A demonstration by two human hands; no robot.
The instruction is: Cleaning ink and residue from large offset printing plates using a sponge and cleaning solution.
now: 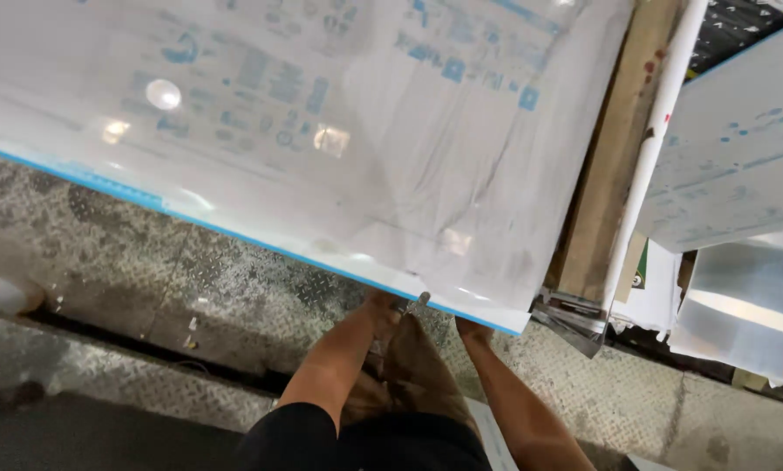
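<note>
I see a big white sheet (322, 131) with a blue edge filling the upper view, held flat above the metal floor (191, 270). My left hand (383, 305) and right hand (472, 329) meet its near edge from below; I cannot tell their grip. A wooden board (605, 166) and a white pipe (653, 148) stand just right.

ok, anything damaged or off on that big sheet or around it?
The large glossy white sheet with blue printing shows creases and wrinkles near its right middle, above where the left hand and right hand grip its blue-edged lower rim. It hangs tilted over the worn diamond-plate metal floor. No tear visible.
</note>
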